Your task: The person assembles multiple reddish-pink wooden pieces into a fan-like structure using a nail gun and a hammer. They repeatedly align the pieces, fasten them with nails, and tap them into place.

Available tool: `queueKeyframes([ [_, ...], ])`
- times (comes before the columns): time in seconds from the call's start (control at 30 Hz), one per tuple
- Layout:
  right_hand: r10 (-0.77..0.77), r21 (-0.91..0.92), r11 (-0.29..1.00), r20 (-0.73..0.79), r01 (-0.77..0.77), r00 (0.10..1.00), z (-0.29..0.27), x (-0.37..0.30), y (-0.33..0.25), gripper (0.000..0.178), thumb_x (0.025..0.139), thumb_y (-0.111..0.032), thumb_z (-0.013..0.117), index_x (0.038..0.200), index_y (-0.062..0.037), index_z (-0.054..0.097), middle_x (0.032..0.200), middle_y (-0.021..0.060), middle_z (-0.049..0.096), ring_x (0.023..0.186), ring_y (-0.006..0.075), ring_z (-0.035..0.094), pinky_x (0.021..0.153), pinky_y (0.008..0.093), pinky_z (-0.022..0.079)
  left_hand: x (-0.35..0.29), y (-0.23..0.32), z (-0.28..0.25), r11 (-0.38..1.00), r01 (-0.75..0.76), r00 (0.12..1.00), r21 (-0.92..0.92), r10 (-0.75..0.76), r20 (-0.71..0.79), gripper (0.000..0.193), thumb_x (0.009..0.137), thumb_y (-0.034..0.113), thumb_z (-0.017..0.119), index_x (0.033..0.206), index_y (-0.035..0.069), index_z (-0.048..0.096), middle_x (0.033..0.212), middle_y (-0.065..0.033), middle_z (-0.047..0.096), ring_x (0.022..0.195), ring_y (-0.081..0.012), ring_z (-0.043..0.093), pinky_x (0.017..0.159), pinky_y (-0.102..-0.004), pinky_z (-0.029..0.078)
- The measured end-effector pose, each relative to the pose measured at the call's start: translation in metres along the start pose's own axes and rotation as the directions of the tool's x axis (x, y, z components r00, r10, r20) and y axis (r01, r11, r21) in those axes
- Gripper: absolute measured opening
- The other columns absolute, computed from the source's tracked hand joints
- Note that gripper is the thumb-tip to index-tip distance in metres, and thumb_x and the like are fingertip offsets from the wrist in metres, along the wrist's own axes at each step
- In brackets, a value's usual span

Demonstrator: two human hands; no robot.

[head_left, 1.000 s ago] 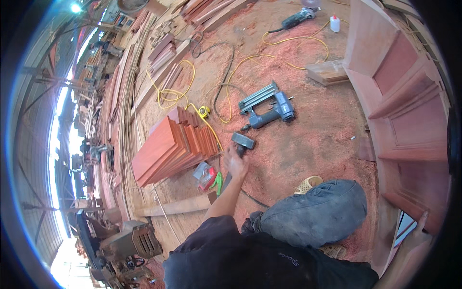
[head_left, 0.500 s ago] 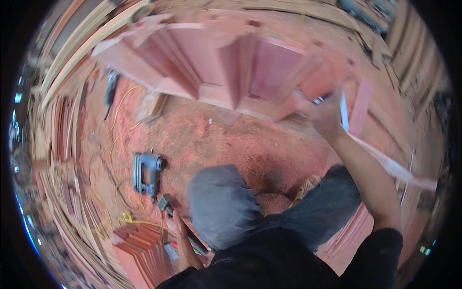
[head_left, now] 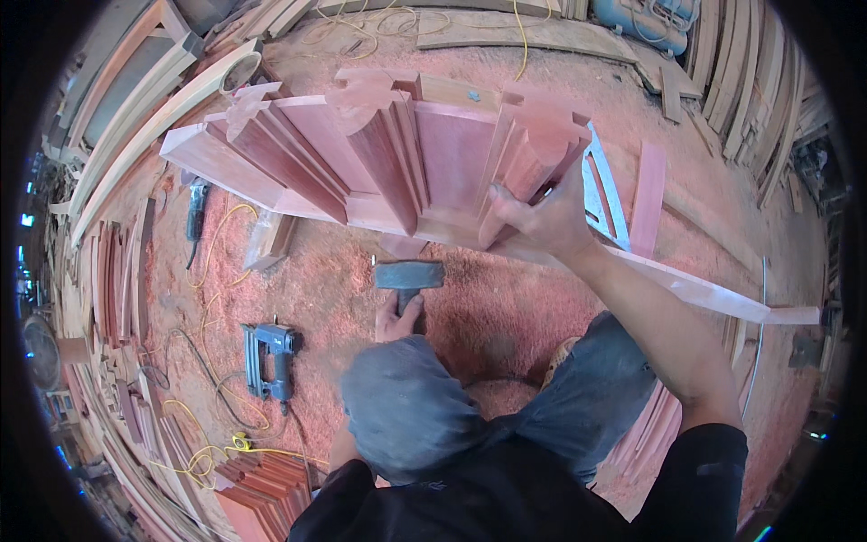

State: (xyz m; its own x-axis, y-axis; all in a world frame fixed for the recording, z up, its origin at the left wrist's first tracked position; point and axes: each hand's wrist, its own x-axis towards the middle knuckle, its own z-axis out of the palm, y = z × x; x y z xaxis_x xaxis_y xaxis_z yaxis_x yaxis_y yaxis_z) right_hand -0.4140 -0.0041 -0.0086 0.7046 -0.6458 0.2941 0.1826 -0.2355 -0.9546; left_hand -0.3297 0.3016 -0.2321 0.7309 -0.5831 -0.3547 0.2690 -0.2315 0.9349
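Note:
In my left hand (head_left: pixel 394 323) is the short handle of a mallet with a dark, blocky head (head_left: pixel 409 275). The mallet is raised between my left knee and a pinkish wooden framework (head_left: pixel 452 149) of moulded uprights and flat panels. My right hand (head_left: pixel 553 221) is closed around the lower part of its rightmost moulded upright (head_left: pixel 535 149). Something small and shiny shows at those fingers. Just beyond that hand stands a pale triangular piece with slots (head_left: pixel 603 191), partly hidden by the upright.
A blue nail gun (head_left: pixel 269 361) and a grinder-like power tool (head_left: pixel 196 217) lie to the left among yellow hoses. Stacked cut wood pieces (head_left: pixel 262 492) sit at lower left. A blue tank (head_left: pixel 646 23) and long boards (head_left: pixel 759 90) are at far right. Reddish sawdust covers the floor.
My left hand has brought the mallet up and right from beside my left leg to in front of the knee. The right hand stays on the framework, which now appears further left.

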Motion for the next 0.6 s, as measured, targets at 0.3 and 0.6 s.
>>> queueKeyframes([
  [0.3,0.097,0.079,0.992,0.017,-0.098,0.995,-0.001,-0.003,-0.001,0.080,0.082,-0.003,0.088,0.140,-0.0042,0.033,0.125,0.0170,0.060,0.112,0.0244,0.069,0.091,0.0379,0.061,0.013,0.036,0.060,0.979,0.173,0.983,-0.112,-0.164,0.084,0.025,0.106,0.027,0.074,0.114,0.005,0.065,0.083,-0.0030,0.065,0.062,-0.0134,0.060,0.055,-0.0315,0.049],
  [0.6,-0.135,-0.170,0.976,0.004,0.134,0.991,-0.001,0.003,0.004,0.077,0.083,-0.001,0.086,0.137,-0.0048,0.031,0.124,0.0182,0.061,0.102,0.0243,0.072,0.084,0.0375,0.063,0.018,0.038,0.075,0.989,0.090,0.993,-0.118,-0.081,0.081,0.027,0.106,0.029,0.075,0.113,0.004,0.065,0.084,-0.0025,0.066,0.064,-0.0118,0.061,0.057,-0.0307,0.051],
])
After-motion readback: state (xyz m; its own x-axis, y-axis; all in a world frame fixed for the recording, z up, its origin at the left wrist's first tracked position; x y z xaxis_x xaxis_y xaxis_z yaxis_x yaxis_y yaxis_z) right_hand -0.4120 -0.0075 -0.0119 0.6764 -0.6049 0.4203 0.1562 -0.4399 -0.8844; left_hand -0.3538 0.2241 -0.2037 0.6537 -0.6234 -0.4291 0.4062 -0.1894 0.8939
